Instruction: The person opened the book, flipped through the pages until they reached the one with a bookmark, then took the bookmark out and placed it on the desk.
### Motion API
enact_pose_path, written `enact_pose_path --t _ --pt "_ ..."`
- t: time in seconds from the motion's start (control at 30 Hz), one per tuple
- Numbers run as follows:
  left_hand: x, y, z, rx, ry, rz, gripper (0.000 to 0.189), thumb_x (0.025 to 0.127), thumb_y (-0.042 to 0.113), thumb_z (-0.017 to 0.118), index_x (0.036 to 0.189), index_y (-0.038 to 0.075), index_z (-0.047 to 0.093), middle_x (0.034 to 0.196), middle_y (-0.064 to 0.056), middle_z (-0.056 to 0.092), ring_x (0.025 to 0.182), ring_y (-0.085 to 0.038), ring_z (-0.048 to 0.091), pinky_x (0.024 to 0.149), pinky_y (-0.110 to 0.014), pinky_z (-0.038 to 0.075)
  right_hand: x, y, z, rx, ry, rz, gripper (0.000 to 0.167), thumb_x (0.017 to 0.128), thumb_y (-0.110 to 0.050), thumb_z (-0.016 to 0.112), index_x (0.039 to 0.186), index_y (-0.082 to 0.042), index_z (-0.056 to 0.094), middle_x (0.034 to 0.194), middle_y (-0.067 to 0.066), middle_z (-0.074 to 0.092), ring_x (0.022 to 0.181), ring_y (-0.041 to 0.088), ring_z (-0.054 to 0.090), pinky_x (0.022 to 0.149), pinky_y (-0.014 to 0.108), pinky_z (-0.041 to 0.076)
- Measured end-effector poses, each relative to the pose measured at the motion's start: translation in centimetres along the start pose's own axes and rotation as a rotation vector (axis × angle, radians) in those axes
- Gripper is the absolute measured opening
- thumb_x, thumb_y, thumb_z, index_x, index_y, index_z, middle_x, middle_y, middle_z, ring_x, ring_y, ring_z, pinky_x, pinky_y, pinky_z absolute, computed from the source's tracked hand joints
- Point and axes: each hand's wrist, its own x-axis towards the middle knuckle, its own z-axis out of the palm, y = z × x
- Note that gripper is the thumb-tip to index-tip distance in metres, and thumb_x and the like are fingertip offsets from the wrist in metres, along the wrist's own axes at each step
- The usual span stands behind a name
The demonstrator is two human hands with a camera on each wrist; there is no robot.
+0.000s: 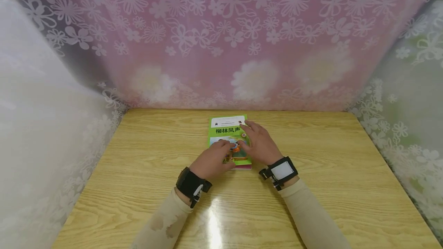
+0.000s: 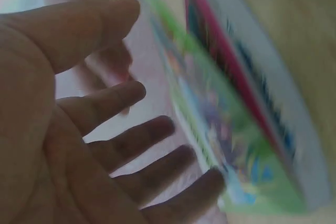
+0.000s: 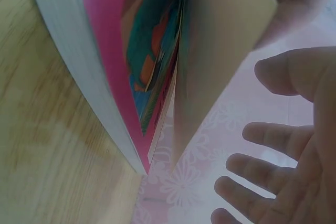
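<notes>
Sleeves (image 1: 309,212) extend toward table's (image 1: 155,137) far edge; left hand (image 1: 212,161) and right hand (image 1: 262,144), fingers spread, empty, flank book (image 1: 227,130), apparently for two-sided control

pink floral curtain (image 1: 194,57) behind a glossy wooden table (image 1: 159,137)

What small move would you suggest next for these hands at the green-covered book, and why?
Probably have the right hand pinch the green front cover by its raised edge to steady it: it stands away from the pink-bordered illustration beneath, and neither that hand nor the left hand appears to grip it.
</notes>
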Motion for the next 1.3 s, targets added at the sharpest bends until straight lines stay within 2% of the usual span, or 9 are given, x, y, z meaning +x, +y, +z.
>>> enact_pose_path --t 0.17,0.33,0.43,0.67,0.9,1.0,1.1,1.2,1.3 --pt "-0.1 0.7 1.1 0.049 -0.017 0.003 0.060 0.093 0.032 0.079 0.144 0.008 0.057 0.125 -0.009 0.062 0.110 -0.025 0.063 0.091 -0.038 0.053 -0.1 0.1 0.1 -0.012 0.007 -0.024 0.058 0.099 -0.029 0.070 0.147 -0.002 0.053 0.151 0.024 0.048 0.139 0.045 0.047 0.114 0.062 0.033" --pt "-0.1 0.4 1.3 0.123 0.075 0.015 0.054 0.089 0.030 0.084 0.134 0.009 0.064 0.114 -0.004 0.062 0.107 -0.023 0.060 0.089 -0.038 0.052 0.1 0.0 -0.1 -0.005 0.019 -0.048 0.049 0.100 -0.029 0.069 0.139 -0.001 0.060 0.144 0.022 0.054 0.133 0.041 0.052 0.112 0.058 0.038" --pt "-0.1 0.5 1.3 0.116 0.084 0.010 0.052 0.087 0.029 0.086 0.130 0.009 0.065 0.111 -0.004 0.062 0.103 -0.023 0.061 0.086 -0.038 0.053 0.1 0.1 -0.2 0.004 0.022 -0.059 0.046 0.100 -0.028 0.068 0.136 0.000 0.062 0.140 0.021 0.057 0.131 0.039 0.054 0.110 0.057 0.040" --pt "0.3 0.0 1.9 0.104 0.076 0.006 0.038 0.089 0.018 0.082 0.123 0.009 0.069 0.096 -0.002 0.061 0.077 -0.015 0.054 0.065 -0.030 0.046 0.1 0.0 -0.3 0.007 0.028 -0.055 0.041 0.099 -0.022 0.067 0.133 0.002 0.063 0.139 0.024 0.058 0.130 0.041 0.054 0.109 0.059 0.040" --pt "0.4 -0.1 1.6 0.135 0.048 -0.002 0.030 0.094 0.024 0.077 0.121 0.011 0.073 0.102 -0.002 0.068 0.088 -0.019 0.064 0.075 -0.034 0.053 0.0 0.0 -0.4 0.013 0.032 -0.058 0.041 0.099 -0.024 0.067 0.132 0.001 0.064 0.138 0.022 0.058 0.128 0.040 0.056 0.108 0.058 0.041" --pt "0.4 -0.1 1.4 0.121 0.024 0.014 0.025 0.100 0.025 0.070 0.120 0.011 0.074 0.106 -0.002 0.071 0.093 -0.019 0.068 0.080 -0.035 0.055 0.0 0.2 -0.3 0.028 0.051 -0.073 0.040 0.099 -0.022 0.067 0.132 0.000 0.063 0.137 0.022 0.058 0.129 0.040 0.056 0.108 0.057 0.042" --pt "0.3 0.0 1.1 0.079 0.014 0.020 0.021 0.106 0.019 0.058 0.121 0.010 0.069 0.099 -0.001 0.069 0.081 -0.016 0.065 0.074 -0.033 0.054 0.1 0.0 -0.4 0.068 0.093 -0.090 0.039 0.099 -0.021 0.067 0.133 -0.002 0.061 0.138 0.021 0.057 0.131 0.039 0.054 0.109 0.056 0.041" --pt "0.3 0.1 0.8 0.028 0.049 -0.009 0.015 0.105 0.013 0.057 0.118 0.009 0.063 0.089 0.003 0.064 0.068 -0.013 0.057 0.065 -0.031 0.049 0.1 -0.3 -0.7 0.118 0.146 -0.113 0.038 0.099 -0.020 0.067 0.133 -0.003 0.061 0.138 0.020 0.057 0.132 0.038 0.052 0.111 0.055 0.040" --pt "0.3 0.1 0.6 -0.013 0.083 -0.058 0.016 0.098 0.011 0.065 0.112 0.010 0.060 0.084 0.004 0.061 0.064 -0.010 0.052 0.060 -0.030 0.046 0.2 -0.8 -0.9 0.148 0.192 -0.143 0.039 0.099 -0.019 0.067 0.133 -0.002 0.060 0.136 0.019 0.058 0.131 0.037 0.052 0.110 0.053 0.040"
